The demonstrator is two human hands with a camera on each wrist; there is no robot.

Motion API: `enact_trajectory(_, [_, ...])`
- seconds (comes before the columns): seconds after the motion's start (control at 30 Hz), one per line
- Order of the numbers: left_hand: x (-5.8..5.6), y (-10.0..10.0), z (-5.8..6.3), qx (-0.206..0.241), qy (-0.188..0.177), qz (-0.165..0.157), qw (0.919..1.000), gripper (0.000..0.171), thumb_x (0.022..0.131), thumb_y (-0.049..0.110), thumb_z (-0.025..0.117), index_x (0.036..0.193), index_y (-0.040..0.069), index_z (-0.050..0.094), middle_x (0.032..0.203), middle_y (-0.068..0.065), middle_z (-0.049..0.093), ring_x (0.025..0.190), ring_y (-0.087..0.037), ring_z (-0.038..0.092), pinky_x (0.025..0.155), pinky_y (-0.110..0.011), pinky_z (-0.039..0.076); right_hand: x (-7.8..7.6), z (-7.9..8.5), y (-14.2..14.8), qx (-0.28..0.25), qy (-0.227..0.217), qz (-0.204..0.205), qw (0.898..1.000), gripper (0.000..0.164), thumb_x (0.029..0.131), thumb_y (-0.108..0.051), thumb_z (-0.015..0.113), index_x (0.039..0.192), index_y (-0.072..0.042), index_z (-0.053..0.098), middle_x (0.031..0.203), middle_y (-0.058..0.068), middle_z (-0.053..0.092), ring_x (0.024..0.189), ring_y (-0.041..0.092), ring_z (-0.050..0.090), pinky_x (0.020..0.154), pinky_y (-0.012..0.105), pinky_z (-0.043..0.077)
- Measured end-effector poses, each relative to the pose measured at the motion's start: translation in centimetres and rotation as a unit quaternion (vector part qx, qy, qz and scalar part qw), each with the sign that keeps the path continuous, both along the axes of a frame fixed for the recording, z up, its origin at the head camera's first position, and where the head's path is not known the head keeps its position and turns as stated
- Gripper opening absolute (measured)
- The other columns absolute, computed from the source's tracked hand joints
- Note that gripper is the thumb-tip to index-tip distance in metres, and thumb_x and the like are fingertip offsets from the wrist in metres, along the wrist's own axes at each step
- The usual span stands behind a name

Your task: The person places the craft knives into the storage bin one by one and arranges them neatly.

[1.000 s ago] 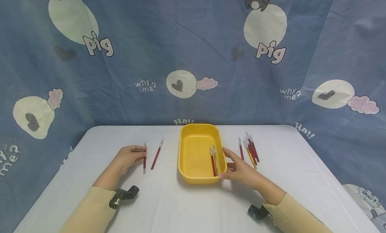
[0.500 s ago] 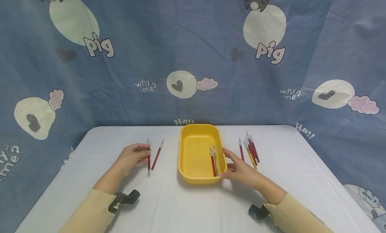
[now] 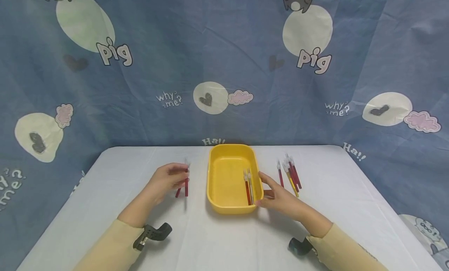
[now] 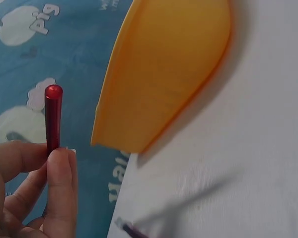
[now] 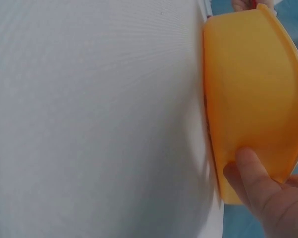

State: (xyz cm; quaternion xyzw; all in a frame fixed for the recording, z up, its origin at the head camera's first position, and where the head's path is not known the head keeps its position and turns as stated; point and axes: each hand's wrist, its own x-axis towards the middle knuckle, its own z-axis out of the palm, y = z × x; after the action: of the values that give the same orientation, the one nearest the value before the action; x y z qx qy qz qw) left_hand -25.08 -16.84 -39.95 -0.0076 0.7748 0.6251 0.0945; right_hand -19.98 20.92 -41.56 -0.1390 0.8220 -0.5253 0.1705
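Note:
My left hand (image 3: 169, 182) pinches a slim red pen-like stick with a clear cap (image 3: 186, 187), held nearly upright between thumb and fingertips. In the left wrist view its rounded metallic red end (image 4: 53, 116) points up past the fingers. A second red stick (image 3: 178, 192) lies on the table behind that hand, mostly hidden by it. My right hand (image 3: 280, 197) holds the near right corner of a yellow tray (image 3: 224, 208). In the right wrist view, the fingers (image 5: 253, 171) press its outer wall. Inside the tray, on the right, lie a red stick (image 3: 247, 191) and a pale stick (image 3: 250, 189).
Right of the tray lies a bunch of several capped sticks (image 3: 294, 173), red with one yellow. All this stands on a white-covered table (image 3: 224, 243). Behind its far edge hangs a blue printed cloth (image 3: 224, 49). Each wrist wears a black camera mount (image 3: 156, 233).
My left hand has moved right with the red stick, over the second stick and closer to the tray. The right hand and the tray have stayed in place.

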Motion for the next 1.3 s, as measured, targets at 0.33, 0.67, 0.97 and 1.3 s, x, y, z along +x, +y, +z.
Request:
enact_trajectory(0.33, [-0.2,3.0,0.5,0.016,0.012,-0.019,0.9996,0.042,0.093,0.008,0.071,0.131,-0.003,0.059,0.124,-0.017,0.063,0.099,-0.016,0.067,0.086,-0.031,0.058,0.0,0.2,-0.1,0.004,-0.002,-0.004,1.000,0.092,0.092,-0.023,0.074,0.162,-0.015,0.014,0.165,0.014,0.016,0.138,0.040,0.044,0.107,0.049,0.044])
enact_trajectory(0.67, [-0.5,6.7,1.0,0.038,0.019,-0.055,0.9976,0.039,0.092,0.003,0.071,0.129,-0.005,0.059,0.119,-0.016,0.064,0.095,-0.018,0.068,0.085,-0.034,0.059,0.1,0.3,-0.2,0.005,-0.006,-0.006,1.000,0.092,0.092,-0.022,0.075,0.162,-0.015,0.015,0.165,0.014,0.017,0.138,0.040,0.044,0.107,0.049,0.044])
enact_trajectory(0.97, [-0.3,9.7,1.4,0.040,0.002,-0.067,0.9969,0.038,0.091,0.004,0.073,0.127,-0.002,0.062,0.117,-0.012,0.065,0.096,-0.019,0.069,0.083,-0.033,0.059,0.1,0.3,-0.2,0.002,-0.007,-0.004,1.000,0.094,0.091,-0.025,0.076,0.162,-0.016,0.015,0.165,0.015,0.018,0.137,0.041,0.044,0.106,0.049,0.045])
enact_trajectory(1.3, [-0.5,12.4,1.1,0.019,-0.007,-0.103,0.9945,0.034,0.092,0.003,0.071,0.124,-0.002,0.063,0.117,-0.013,0.064,0.094,-0.019,0.069,0.081,-0.033,0.060,0.0,0.3,-0.2,-0.008,-0.010,-0.002,1.000,0.094,0.091,-0.022,0.076,0.161,-0.013,0.015,0.166,0.015,0.015,0.139,0.042,0.041,0.107,0.050,0.044])
